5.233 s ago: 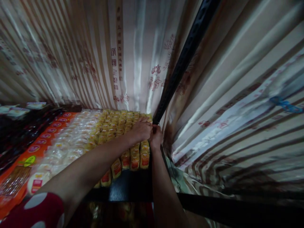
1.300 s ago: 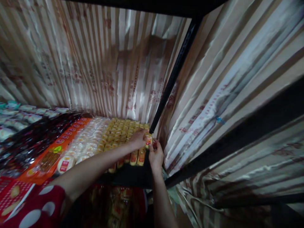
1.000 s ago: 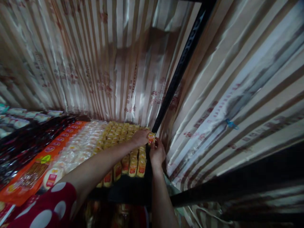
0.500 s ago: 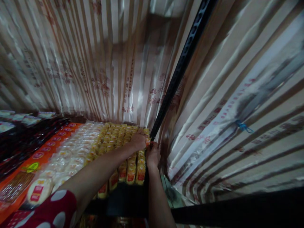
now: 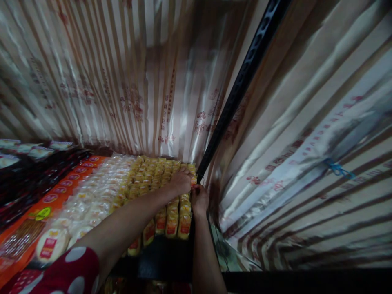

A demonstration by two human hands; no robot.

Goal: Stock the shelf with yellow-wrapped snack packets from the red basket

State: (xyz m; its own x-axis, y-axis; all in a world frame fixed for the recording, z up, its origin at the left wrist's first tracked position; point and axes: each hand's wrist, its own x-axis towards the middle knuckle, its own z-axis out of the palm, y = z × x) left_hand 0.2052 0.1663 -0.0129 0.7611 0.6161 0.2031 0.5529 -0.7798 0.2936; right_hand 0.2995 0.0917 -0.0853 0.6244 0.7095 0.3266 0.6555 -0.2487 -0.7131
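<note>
Both my hands reach to the far right end of a shelf, beside the foot of a black slotted post (image 5: 226,110). Rows of small yellow-wrapped snack packets (image 5: 172,222) with red labels lie on the shelf. My left hand (image 5: 183,180) is closed at the back right corner of these rows, on a yellow packet (image 5: 193,174) with a reddish mark. Close beside it, right of the rows, my right hand (image 5: 200,199) has its fingers pinched together near the same packet. What lies between the right fingertips is too small and dark to make out.
Clear-wrapped pale round cakes (image 5: 50,245), an orange strip pack (image 5: 69,179) and dark packets (image 5: 33,179) fill the shelf's left. Striped printed sheeting (image 5: 147,81) hangs behind and on the right, with a blue tie (image 5: 338,168). A dark bar (image 5: 306,281) crosses the lower right.
The view has shifted slightly, so the post, the tie and the hands sit a little farther right. Both hands stay at the same corner, the fingers close together.
</note>
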